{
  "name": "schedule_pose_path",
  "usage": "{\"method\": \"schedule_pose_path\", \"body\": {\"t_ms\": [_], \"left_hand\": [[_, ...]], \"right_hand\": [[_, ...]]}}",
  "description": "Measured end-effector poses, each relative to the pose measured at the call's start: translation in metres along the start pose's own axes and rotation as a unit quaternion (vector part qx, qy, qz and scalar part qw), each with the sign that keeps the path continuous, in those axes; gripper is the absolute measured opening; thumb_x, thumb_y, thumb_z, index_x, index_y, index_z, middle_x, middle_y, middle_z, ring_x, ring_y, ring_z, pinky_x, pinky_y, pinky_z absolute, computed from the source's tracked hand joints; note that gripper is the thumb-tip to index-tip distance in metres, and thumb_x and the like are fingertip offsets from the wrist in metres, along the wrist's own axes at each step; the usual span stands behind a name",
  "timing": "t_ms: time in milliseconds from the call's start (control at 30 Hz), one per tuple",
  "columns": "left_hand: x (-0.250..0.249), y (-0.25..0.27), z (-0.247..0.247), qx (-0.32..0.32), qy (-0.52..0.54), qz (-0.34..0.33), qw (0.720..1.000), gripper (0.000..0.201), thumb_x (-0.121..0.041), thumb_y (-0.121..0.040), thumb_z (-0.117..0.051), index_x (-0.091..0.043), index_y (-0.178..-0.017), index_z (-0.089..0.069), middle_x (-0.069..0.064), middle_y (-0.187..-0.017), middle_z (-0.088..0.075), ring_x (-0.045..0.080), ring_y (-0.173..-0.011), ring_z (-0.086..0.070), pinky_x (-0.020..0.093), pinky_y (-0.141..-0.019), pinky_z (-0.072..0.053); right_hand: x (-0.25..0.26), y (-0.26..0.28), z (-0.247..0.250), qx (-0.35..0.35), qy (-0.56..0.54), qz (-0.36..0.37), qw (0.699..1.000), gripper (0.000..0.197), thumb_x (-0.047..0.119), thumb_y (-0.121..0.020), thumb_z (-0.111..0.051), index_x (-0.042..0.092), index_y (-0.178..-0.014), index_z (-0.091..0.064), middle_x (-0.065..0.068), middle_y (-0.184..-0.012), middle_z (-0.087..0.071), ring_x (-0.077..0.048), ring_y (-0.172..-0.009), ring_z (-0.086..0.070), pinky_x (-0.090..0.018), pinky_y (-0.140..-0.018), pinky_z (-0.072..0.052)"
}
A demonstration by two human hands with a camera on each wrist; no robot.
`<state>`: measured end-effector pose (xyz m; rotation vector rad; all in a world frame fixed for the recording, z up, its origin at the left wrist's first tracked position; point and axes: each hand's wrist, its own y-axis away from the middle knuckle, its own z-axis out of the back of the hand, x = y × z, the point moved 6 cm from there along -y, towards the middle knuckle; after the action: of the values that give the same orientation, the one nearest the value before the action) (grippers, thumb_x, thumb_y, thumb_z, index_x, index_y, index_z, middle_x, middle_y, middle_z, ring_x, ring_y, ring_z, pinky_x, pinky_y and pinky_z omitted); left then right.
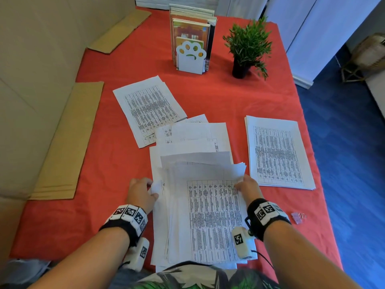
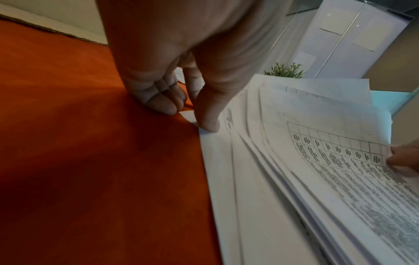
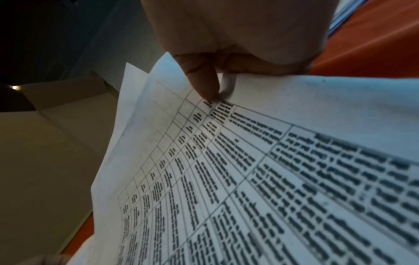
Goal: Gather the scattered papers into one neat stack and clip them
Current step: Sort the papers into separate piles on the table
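A loose pile of printed table sheets (image 1: 212,222) lies on the red cloth in front of me, its edges uneven. My left hand (image 1: 151,185) pinches the pile's left edge, thumb (image 2: 208,123) on top, the other fingers curled on the cloth. My right hand (image 1: 239,185) pinches the upper right corner of the top sheets (image 3: 249,161) and lifts them, thumb (image 3: 204,84) on the print. More sheets fan out beyond the pile (image 1: 195,136). One sheet (image 1: 148,109) lies at far left. A separate stack (image 1: 277,153) lies at right. A lilac binder clip (image 1: 298,217) lies by my right wrist.
A paw-shaped holder with books (image 1: 191,38) and a potted plant (image 1: 248,42) stand at the back of the red table (image 1: 218,97). Flat cardboard strips (image 1: 60,147) lie along the left edge. The table's right edge drops to a blue floor (image 1: 354,163).
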<state>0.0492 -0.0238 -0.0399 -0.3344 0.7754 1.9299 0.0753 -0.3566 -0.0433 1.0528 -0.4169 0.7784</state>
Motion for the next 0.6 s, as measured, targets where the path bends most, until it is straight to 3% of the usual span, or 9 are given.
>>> {"method": "schedule_pose_path", "body": {"t_ms": [67, 100, 200, 267, 367, 467, 500, 533, 600], "left_hand": [[0.000, 0.001, 0.001, -0.015, 0.006, -0.013, 1.000, 0.018, -0.009, -0.077, -0.071, -0.006, -0.094, -0.065, 0.010, -0.107, -0.048, 0.019, -0.082, -0.049, 0.030, -0.087, -0.046], [0.000, 0.001, 0.003, -0.034, 0.013, -0.023, 0.999, 0.011, -0.008, -0.077, -0.071, -0.005, -0.086, -0.065, 0.010, -0.100, -0.049, 0.021, -0.079, -0.050, 0.032, -0.083, -0.047], [-0.002, 0.004, 0.009, -0.097, 0.063, -0.041, 0.992, 0.008, -0.008, -0.081, -0.066, -0.008, -0.076, -0.060, 0.008, -0.084, -0.053, 0.024, -0.073, -0.050, 0.030, -0.068, -0.039], [-0.002, 0.004, 0.005, -0.066, 0.154, -0.025, 0.985, 0.009, -0.014, -0.089, -0.056, -0.014, -0.081, -0.052, 0.004, -0.076, -0.054, 0.022, -0.069, -0.049, 0.031, -0.061, -0.038], [-0.010, 0.004, -0.008, 0.017, 0.329, 0.008, 0.944, 0.012, -0.023, -0.098, -0.041, -0.021, -0.093, -0.052, 0.004, -0.088, -0.061, 0.020, -0.079, -0.055, 0.036, -0.073, -0.046], [-0.015, 0.001, -0.010, 0.032, 0.406, 0.045, 0.912, 0.018, -0.021, -0.098, -0.037, -0.014, -0.090, -0.051, 0.005, -0.080, -0.054, 0.019, -0.074, -0.050, 0.032, -0.065, -0.042], [-0.014, -0.003, -0.012, 0.039, 0.418, 0.052, 0.906, 0.023, -0.030, -0.097, -0.037, -0.017, -0.092, -0.055, 0.004, -0.084, -0.058, 0.020, -0.080, -0.053, 0.033, -0.069, -0.044], [-0.015, -0.004, -0.013, 0.061, 0.427, 0.068, 0.900, 0.032, -0.047, -0.094, -0.037, -0.026, -0.099, -0.060, 0.001, -0.098, -0.064, 0.020, -0.093, -0.057, 0.036, -0.081, -0.047], [-0.014, -0.006, -0.019, 0.094, 0.429, 0.113, 0.891, 0.072, -0.083, -0.075, -0.033, -0.039, -0.130, -0.047, -0.009, -0.137, -0.051, 0.017, -0.125, -0.047, 0.046, -0.106, -0.036]], "right_hand": [[0.001, -0.001, 0.000, -0.004, 0.026, -0.013, 1.000, 0.017, -0.009, -0.087, -0.047, -0.008, -0.102, -0.055, -0.026, -0.112, -0.056, -0.039, -0.110, -0.056, -0.042, -0.095, -0.046], [0.003, -0.001, 0.002, -0.005, 0.035, -0.022, 0.999, 0.018, -0.009, -0.088, -0.046, -0.008, -0.104, -0.055, -0.027, -0.115, -0.055, -0.038, -0.111, -0.056, -0.040, -0.097, -0.045], [0.004, 0.003, 0.005, 0.004, -0.001, -0.027, 1.000, 0.015, -0.012, -0.086, -0.046, -0.001, -0.091, -0.055, -0.020, -0.098, -0.055, -0.022, -0.085, -0.051, -0.042, -0.095, -0.044], [0.002, 0.006, 0.003, 0.016, -0.069, -0.012, 0.997, 0.018, -0.011, -0.083, -0.046, -0.001, -0.094, -0.056, -0.014, -0.094, -0.058, -0.023, -0.089, -0.054, -0.040, -0.089, -0.043], [0.008, 0.014, -0.007, 0.054, -0.127, 0.022, 0.990, 0.030, -0.009, -0.082, -0.048, 0.009, -0.101, -0.061, -0.011, -0.109, -0.067, -0.027, -0.107, -0.058, -0.040, -0.099, -0.041], [0.022, 0.017, -0.018, 0.083, -0.164, 0.052, 0.982, 0.028, -0.005, -0.083, -0.052, 0.014, -0.101, -0.061, -0.007, -0.107, -0.069, -0.026, -0.108, -0.059, -0.041, -0.102, -0.040], [0.024, 0.016, -0.021, 0.088, -0.168, 0.058, 0.980, 0.028, 0.003, -0.082, -0.055, 0.013, -0.107, -0.060, -0.008, -0.112, -0.068, -0.027, -0.112, -0.059, -0.043, -0.104, -0.039], [0.027, 0.015, -0.024, 0.088, -0.167, 0.063, 0.980, 0.037, 0.013, -0.079, -0.057, 0.012, -0.117, -0.057, -0.009, -0.122, -0.065, -0.026, -0.118, -0.057, -0.045, -0.107, -0.037], [0.016, -0.002, -0.030, 0.095, -0.174, 0.061, 0.978, 0.064, 0.031, -0.076, -0.060, 0.012, -0.135, -0.045, -0.007, -0.141, -0.052, -0.024, -0.132, -0.045, -0.049, -0.113, -0.029]]}}
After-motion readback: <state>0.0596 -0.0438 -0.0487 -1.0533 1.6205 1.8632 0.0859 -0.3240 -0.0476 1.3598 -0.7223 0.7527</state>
